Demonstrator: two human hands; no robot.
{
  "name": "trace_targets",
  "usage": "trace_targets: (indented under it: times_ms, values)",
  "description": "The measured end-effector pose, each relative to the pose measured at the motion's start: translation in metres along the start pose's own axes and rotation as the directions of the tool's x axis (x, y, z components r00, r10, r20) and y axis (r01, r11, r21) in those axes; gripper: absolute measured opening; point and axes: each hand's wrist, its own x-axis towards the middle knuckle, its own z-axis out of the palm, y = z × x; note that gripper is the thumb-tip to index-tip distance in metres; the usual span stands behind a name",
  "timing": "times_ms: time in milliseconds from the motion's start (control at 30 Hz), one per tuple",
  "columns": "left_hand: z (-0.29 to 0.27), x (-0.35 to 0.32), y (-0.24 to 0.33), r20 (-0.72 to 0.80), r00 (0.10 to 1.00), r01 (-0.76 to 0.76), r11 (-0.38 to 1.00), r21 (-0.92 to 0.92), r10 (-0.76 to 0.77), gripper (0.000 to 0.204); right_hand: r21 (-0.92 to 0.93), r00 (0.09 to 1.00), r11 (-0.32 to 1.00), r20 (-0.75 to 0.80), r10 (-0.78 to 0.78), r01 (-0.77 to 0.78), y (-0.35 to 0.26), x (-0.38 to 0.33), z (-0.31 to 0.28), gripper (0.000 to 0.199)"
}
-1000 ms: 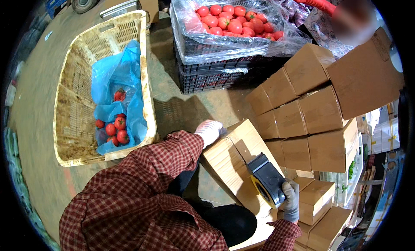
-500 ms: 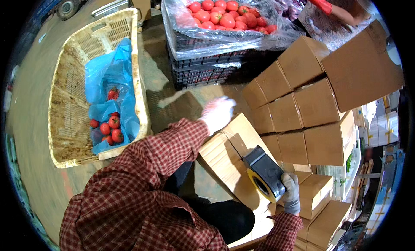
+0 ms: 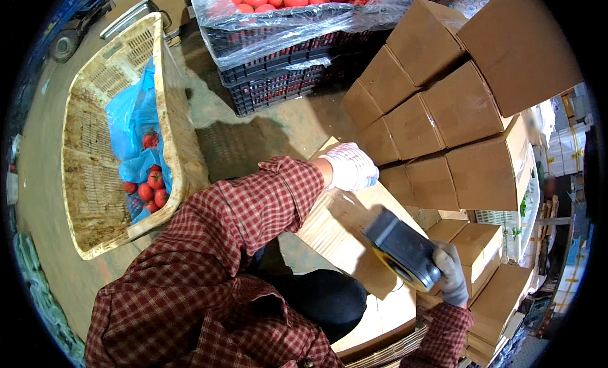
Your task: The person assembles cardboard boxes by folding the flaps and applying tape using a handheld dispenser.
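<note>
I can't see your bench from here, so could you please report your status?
Left hand flat on brown cardboard box. Right hand grips dark tape dispenser on it. Stacked boxes close behind.

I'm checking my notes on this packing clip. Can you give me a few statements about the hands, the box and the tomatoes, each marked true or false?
1. The left hand rests on the far end of the cardboard box. True.
2. The right hand holds a pair of scissors. False: it grips a dark tape dispenser over the box.
3. Both hands are bare. False: both wear gloves.
4. The wicker basket holds a blue plastic bag and some tomatoes. True.
5. The black crate is empty. False: it holds tomatoes in clear plastic.
</note>
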Motion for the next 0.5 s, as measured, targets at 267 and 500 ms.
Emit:
trace_targets:
  times_ms: [267, 500]
  values:
    - [-0.003, 0.001, 0.003, 0.008, 1.0, -0.008, 0.999, 0.053, 0.008, 0.03, -0.336, 0.942, 0.916, -0.317, 0.108, -0.218, 0.091, -0.095, -0.146, 0.042]
    - [0.008, 0.002, -0.002, -0.054, 0.995, -0.074, 0.994, 0.079, 0.078, 0.03, -0.255, 0.914, 0.918, -0.349, 0.206, -0.304, 0.114, -0.105, -0.15, 0.032]
